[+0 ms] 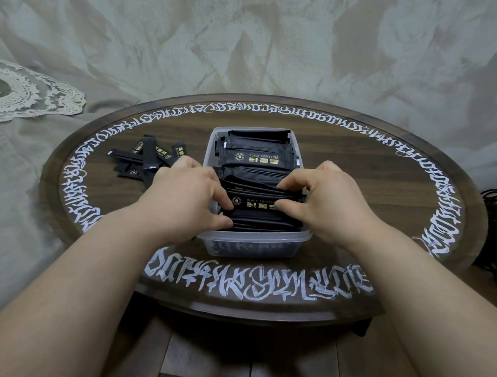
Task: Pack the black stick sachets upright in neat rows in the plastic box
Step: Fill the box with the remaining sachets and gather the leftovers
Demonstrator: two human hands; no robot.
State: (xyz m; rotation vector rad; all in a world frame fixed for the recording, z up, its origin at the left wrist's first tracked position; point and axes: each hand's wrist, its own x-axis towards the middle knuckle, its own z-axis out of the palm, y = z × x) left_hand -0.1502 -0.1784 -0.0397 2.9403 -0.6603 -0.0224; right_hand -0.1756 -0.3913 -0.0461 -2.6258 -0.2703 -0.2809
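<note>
My left hand [188, 195] and right hand [328, 203] pinch one black stick sachet [254, 204] in the clear plastic box [253, 244]; I should stand it straight.

The left hand [188, 197] hides part of the loose sachets [143, 158].

A home room: a round wooden table [392, 209] with painted lettering, a lace doily [21, 93] at ten o'clock, wood flooring [207, 362].
</note>
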